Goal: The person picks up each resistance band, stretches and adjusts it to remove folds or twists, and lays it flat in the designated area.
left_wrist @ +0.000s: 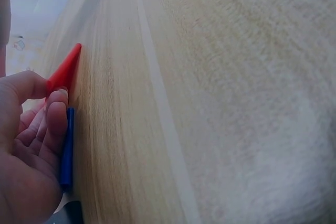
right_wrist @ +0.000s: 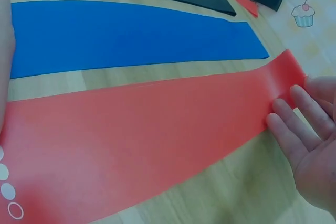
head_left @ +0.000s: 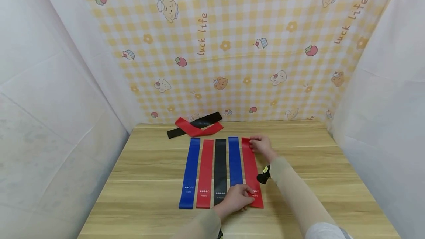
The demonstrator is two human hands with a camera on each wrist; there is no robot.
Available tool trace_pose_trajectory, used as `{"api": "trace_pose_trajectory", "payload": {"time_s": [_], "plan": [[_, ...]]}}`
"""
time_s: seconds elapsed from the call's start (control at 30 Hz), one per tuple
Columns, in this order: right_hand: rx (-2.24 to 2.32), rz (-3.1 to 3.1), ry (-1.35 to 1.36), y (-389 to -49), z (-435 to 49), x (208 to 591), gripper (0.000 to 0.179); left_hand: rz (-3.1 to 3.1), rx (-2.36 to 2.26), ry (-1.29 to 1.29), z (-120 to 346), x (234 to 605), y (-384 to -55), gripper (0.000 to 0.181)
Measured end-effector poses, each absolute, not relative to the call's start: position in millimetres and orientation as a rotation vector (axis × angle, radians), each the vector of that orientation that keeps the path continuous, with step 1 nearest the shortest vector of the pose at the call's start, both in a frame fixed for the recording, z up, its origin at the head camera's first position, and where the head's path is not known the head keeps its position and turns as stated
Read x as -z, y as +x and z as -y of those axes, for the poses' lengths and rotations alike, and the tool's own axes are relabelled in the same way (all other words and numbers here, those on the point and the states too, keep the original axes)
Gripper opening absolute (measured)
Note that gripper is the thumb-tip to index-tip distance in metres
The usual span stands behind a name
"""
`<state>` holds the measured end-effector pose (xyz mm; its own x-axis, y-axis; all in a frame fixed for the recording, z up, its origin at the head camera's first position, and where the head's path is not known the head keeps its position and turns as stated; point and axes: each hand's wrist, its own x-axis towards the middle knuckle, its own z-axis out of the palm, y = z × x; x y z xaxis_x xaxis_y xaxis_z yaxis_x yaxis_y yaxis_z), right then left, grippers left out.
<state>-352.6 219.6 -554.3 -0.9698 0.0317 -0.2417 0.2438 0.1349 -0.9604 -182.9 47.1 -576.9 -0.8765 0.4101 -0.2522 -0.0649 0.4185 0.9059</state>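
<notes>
My two arms reach forward and inward in the head view, both forearms in pale sleeves. My left hand [head_left: 235, 197], the lower of the pair, makes a pinch, its thumb [left_wrist: 25, 85] brought toward bent fingers [left_wrist: 55, 121]. My left forearm [head_left: 198, 227] slants up from the bottom edge. Farther out, my right hand [head_left: 261, 145] also grips, its fingers [right_wrist: 300, 136] gently bent and slightly apart. My right forearm [head_left: 300, 196] angles in from the lower right, extended more fully.

Rightmost red band [head_left: 250, 167] (white-dotted)
</notes>
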Motion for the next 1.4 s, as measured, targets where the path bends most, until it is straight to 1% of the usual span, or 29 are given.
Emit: {"api": "trace_pose_trajectory", "payload": {"time_s": [0.3, 0.5, 0.6, 0.83, 1.03, 1.4], "plan": [[1.912, -2.219, 0.280, -347, -223, 563, 0.042, -2.205, -1.471, 0.275, -48, 576, -181, 0.010], [1.972, -2.188, 0.162, -347, -224, 564, 0.054, -2.202, -1.483, 0.297, -46, 575, -184, 0.010], [1.966, -2.178, 0.152, -349, -223, 565, 0.057, -2.177, -1.494, 0.305, -44, 574, -185, 0.009], [1.865, -2.195, 0.183, -351, -217, 563, 0.048, -2.175, -1.484, 0.316, -41, 575, -185, 0.008], [1.874, -2.191, 0.174, -348, -216, 562, 0.046, -2.209, -1.435, 0.364, -40, 575, -185, 0.014], [1.823, -2.273, 0.160, -346, -219, 565, 0.042, -2.213, -1.417, 0.391, -41, 573, -184, 0.015]]}}
